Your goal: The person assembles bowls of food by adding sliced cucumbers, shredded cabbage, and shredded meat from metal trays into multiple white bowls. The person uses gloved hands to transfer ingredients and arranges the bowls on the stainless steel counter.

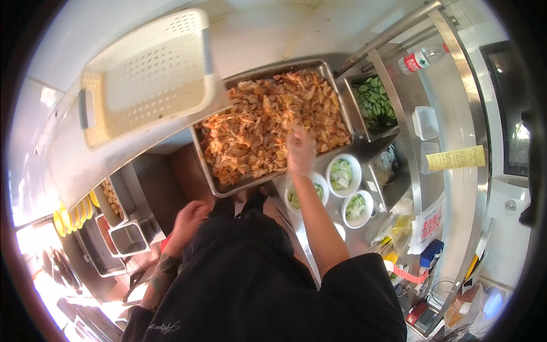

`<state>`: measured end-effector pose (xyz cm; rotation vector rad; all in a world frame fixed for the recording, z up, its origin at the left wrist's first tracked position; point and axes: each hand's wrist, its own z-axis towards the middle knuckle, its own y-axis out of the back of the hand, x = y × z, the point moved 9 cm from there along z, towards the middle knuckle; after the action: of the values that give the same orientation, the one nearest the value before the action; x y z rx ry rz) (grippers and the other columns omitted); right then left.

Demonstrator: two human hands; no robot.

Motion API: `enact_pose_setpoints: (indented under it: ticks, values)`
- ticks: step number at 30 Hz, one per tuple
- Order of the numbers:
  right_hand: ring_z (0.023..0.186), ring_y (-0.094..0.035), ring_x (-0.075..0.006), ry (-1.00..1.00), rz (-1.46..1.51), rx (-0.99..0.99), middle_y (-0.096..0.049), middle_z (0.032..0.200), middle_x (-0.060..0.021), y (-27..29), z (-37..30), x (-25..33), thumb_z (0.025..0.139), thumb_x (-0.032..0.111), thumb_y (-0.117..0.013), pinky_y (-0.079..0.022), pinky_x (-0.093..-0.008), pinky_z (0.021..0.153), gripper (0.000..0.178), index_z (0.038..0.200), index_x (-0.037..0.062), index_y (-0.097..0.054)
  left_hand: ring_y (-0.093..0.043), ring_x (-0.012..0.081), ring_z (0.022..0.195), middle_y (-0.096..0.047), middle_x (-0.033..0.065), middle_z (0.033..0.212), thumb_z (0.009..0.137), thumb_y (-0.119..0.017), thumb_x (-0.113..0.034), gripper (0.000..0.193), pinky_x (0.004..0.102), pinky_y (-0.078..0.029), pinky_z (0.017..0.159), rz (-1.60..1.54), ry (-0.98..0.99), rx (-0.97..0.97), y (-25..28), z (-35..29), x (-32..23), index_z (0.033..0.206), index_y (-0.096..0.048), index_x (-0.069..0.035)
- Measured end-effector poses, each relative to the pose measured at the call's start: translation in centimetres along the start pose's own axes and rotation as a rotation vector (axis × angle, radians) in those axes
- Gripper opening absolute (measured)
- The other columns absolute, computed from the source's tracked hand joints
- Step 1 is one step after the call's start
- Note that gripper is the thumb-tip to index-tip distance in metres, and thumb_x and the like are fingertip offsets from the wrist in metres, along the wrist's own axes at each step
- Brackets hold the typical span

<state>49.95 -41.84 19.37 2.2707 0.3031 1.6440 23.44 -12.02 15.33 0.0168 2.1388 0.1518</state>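
A metal tray [201, 149] heaped with chopped cooked meat [256, 125] lies ahead of me. My right hand [300, 151], in a clear plastic glove, reaches over its near right part. Its fingers are curled together against the meat, and what they hold is hidden. Just beside that wrist stand white bowls with sliced cucumber and pale shreds: a far bowl [344, 175], a nearer bowl [358, 209] and a bowl [307, 194] partly behind my forearm. My left hand [191, 221] hovers near my body, slightly blurred, its fingers loosely apart with nothing in them.
A cream perforated basket [154, 85] stands on the ledge at the far left. Right of the tray are a metal pan of cucumber slices [373, 102] and a steel shelf [456, 74] with a plastic bottle [421, 58]. Metal food containers [130, 238] sit at the left.
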Motion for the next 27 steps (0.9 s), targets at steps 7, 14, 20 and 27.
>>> enact_pose_setpoints:
  ticks: [7, 14, 20, 27]
  values:
    - [0.113, -0.056, -0.0279, -0.218, 1.162, -0.027, -0.041, 0.142, -0.0133, -4.0, -7.0, 3.6, 0.098, 0.048, -0.055, -0.051, -0.0415, 0.091, 0.075, 0.156, 0.0240, -0.015, -0.064, 0.0366, 0.084, -0.064, 0.0158, 0.090, 0.093, -0.062, -0.036, 0.033, 0.0451, -0.052, 0.073, 0.589, -0.590, 0.234, -11.9, 0.0, -18.4, 0.096, -0.063, -0.003]
    - [0.123, -0.048, -0.0309, -0.146, 1.356, -0.235, -0.035, 0.145, -0.0142, -2.6, -7.6, 3.4, 0.097, 0.043, -0.056, -0.049, -0.0444, 0.098, 0.075, 0.154, 0.0164, -0.017, -0.060, 0.0411, 0.074, -0.059, 0.0192, 0.076, 0.091, -0.058, -0.017, 0.021, 0.0497, -0.048, 0.066, 0.353, -0.695, 0.297, -11.7, 1.1, -18.6, 0.078, -0.057, -0.001]
    - [0.094, -0.059, -0.0206, -0.270, 0.963, -0.147, -0.061, 0.111, -0.0052, -4.9, -1.5, 0.8, 0.096, 0.035, -0.061, -0.050, -0.0368, 0.084, 0.035, 0.119, 0.0085, -0.060, -0.061, 0.0376, 0.074, -0.061, 0.0183, 0.078, 0.095, -0.056, -0.014, 0.019, 0.0426, -0.048, 0.066, 0.289, -0.592, 0.334, -12.0, 4.4, -17.7, 0.084, -0.058, 0.001]
    - [0.112, -0.061, -0.0316, 0.145, -0.770, 0.178, -0.056, 0.136, -0.0143, -9.4, 13.1, 6.2, 0.092, 0.019, -0.063, -0.051, -0.0415, 0.091, 0.052, 0.141, 0.0102, -0.047, -0.065, 0.0232, 0.071, -0.065, 0.0143, 0.076, 0.096, -0.059, -0.018, 0.018, 0.0348, -0.050, 0.066, 0.233, -0.250, 0.031, -3.3, 8.4, -11.6, 0.098, -0.062, -0.001]
